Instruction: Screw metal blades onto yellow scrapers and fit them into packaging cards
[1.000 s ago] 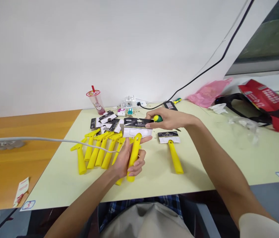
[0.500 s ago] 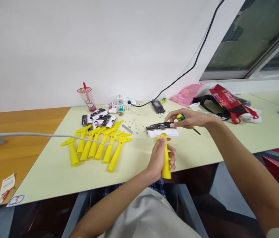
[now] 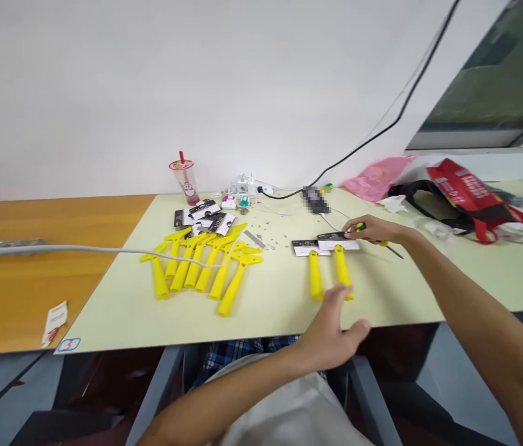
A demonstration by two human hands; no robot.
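Two yellow scrapers lie side by side on the table, a left one (image 3: 315, 275) and a right one (image 3: 342, 263), each with a black-and-white card at its head. My right hand (image 3: 375, 229) pinches the edge of the right card (image 3: 351, 245) and also keeps a screwdriver (image 3: 360, 227) with a green and yellow handle in its grip; the shaft points off to the right. My left hand (image 3: 330, 334) is empty, fingers apart, just in front of the right scraper's handle end. Further left lie several yellow scraper handles (image 3: 236, 288) without cards.
Behind the handles is a pile of cards (image 3: 205, 209), with a cup with a straw (image 3: 184, 179) beyond. A metal blade (image 3: 254, 240) and small metal bits lie mid-table. A phone (image 3: 315, 200), pink bag (image 3: 377, 176) and red bag (image 3: 465, 192) are at the back. A white cable (image 3: 103, 249) crosses the left.
My left hand has let go of the carded scraper and drawn back, opening. That scraper now lies on the table beside another. The view has shifted left.
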